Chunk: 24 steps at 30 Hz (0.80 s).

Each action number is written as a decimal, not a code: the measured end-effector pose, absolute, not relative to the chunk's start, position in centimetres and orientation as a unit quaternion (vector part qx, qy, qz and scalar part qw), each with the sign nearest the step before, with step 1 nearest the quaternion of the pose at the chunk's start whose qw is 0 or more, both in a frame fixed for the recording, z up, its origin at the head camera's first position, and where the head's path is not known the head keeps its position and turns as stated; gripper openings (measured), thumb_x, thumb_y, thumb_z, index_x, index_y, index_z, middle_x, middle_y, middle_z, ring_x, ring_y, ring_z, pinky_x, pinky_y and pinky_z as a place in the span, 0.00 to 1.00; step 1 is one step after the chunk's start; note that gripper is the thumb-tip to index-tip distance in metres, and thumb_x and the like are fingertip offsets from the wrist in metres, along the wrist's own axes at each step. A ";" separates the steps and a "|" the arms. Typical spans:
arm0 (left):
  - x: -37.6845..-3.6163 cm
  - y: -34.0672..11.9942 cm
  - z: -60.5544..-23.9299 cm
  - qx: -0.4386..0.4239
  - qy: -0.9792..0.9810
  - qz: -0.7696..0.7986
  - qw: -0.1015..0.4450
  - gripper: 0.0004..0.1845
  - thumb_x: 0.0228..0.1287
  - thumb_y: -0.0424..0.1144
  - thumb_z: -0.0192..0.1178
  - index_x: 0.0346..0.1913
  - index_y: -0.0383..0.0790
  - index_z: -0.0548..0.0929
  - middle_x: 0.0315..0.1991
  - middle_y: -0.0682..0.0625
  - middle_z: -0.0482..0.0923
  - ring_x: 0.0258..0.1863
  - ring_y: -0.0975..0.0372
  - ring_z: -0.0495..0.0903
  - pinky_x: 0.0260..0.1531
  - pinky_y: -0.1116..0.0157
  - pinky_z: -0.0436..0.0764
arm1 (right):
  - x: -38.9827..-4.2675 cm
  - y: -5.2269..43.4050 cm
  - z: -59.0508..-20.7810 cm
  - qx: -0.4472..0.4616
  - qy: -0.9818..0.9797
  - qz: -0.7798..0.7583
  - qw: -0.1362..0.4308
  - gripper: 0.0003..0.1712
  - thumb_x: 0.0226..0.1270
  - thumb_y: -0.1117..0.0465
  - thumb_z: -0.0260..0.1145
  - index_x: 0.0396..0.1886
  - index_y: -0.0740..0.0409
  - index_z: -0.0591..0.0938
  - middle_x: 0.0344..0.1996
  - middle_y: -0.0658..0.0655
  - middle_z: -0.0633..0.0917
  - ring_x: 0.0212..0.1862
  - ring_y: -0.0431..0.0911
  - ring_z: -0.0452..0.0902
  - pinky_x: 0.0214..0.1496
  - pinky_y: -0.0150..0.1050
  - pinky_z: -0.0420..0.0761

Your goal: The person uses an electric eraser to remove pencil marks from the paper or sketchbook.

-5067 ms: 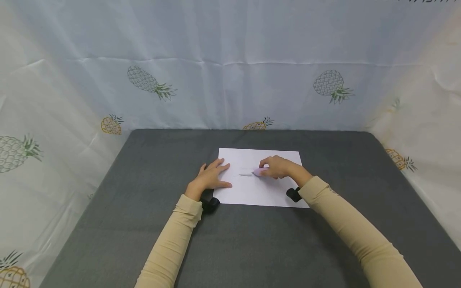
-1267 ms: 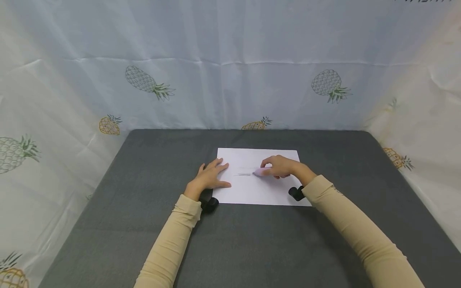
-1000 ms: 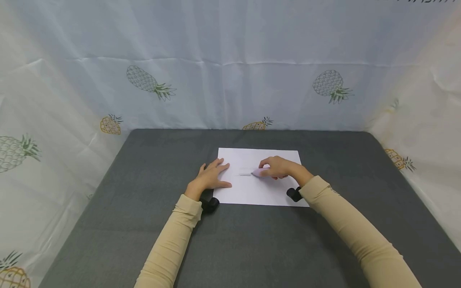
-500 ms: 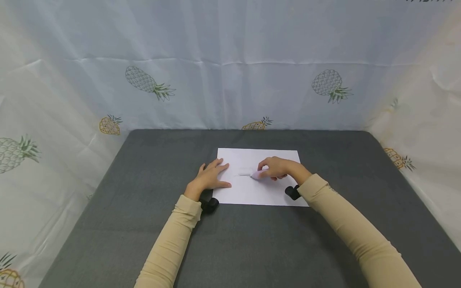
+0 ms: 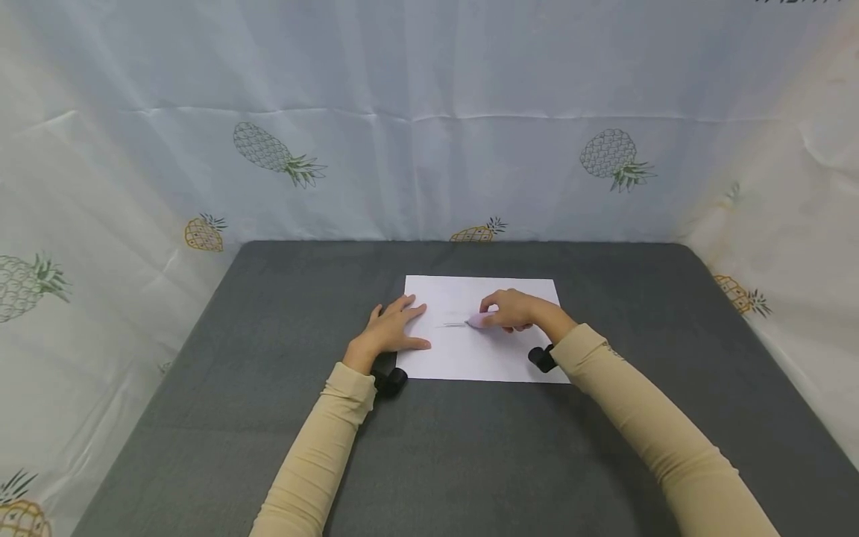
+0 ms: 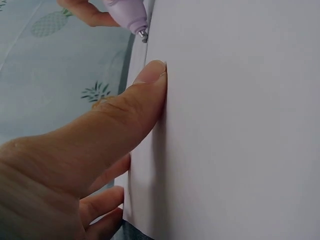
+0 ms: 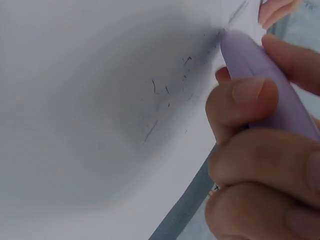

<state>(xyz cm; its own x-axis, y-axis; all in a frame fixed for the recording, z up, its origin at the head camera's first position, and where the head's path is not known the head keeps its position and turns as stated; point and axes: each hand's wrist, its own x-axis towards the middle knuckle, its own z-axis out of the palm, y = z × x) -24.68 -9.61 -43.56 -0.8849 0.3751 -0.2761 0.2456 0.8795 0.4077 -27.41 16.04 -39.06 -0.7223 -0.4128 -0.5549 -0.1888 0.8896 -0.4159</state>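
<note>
A sheet of white paper (image 5: 483, 365) lies on the dark table, with thin grey pencil lines (image 5: 451, 324) near its middle. My left hand (image 5: 389, 332) rests on the paper's left edge, fingers spread and straight. My right hand (image 5: 515, 309) grips a light purple electric eraser (image 6: 127, 12), its fingers and thumb curled round the body. The metal tip with a dark grey end, seen in the left wrist view, points left at the right end of the lines. Dark eraser crumbs (image 7: 187, 61) and smudges lie on the paper in the right wrist view.
The dark grey table (image 5: 443, 462) reaches around the paper. A pale curtain (image 5: 416, 171) with printed pineapples stands behind and at both sides. A black wrist camera (image 5: 391, 382) sits by the left wrist, and another black camera (image 5: 540, 359) by the right.
My right hand and the electric eraser shift slightly left along the pencil lines, with small back-and-forth moves. The lines' right end looks a little shorter. My left hand stays in place.
</note>
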 end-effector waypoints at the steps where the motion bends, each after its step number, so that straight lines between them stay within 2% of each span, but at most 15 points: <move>1: -24.7 -9.6 -43.5 0.163 0.953 0.184 0.176 0.43 0.59 0.56 0.65 0.75 0.49 0.59 0.79 0.46 0.48 0.79 0.51 0.47 0.75 0.40 0.41 | -27.4 16.2 -39.0 -0.162 0.908 -0.174 0.346 0.23 0.69 0.48 0.57 0.58 0.54 0.76 0.12 0.49 0.71 0.13 0.39 0.58 0.16 0.29 0.61; 6: -24.7 -9.6 -43.4 0.165 0.954 0.179 0.175 0.44 0.59 0.56 0.65 0.75 0.49 0.59 0.79 0.46 0.48 0.79 0.51 0.47 0.75 0.39 0.42 | -27.7 16.5 -39.4 -0.163 0.895 -0.190 0.370 0.23 0.68 0.48 0.57 0.57 0.55 0.76 0.12 0.48 0.71 0.12 0.38 0.58 0.15 0.29 0.61; 14: -24.8 -9.8 -43.5 0.166 0.953 0.183 0.174 0.43 0.59 0.56 0.65 0.75 0.48 0.59 0.79 0.45 0.48 0.79 0.51 0.47 0.75 0.39 0.41 | -27.9 16.3 -39.7 -0.157 0.912 -0.193 0.327 0.23 0.69 0.48 0.58 0.58 0.55 0.77 0.12 0.49 0.71 0.12 0.38 0.58 0.15 0.29 0.60; 24: -24.5 -9.5 -43.4 0.161 0.953 0.186 0.179 0.43 0.59 0.56 0.65 0.75 0.48 0.59 0.79 0.45 0.48 0.79 0.50 0.47 0.75 0.39 0.41 | -27.5 16.2 -39.1 -0.155 0.899 -0.180 0.367 0.24 0.69 0.49 0.58 0.59 0.55 0.75 0.13 0.49 0.71 0.12 0.39 0.58 0.15 0.29 0.60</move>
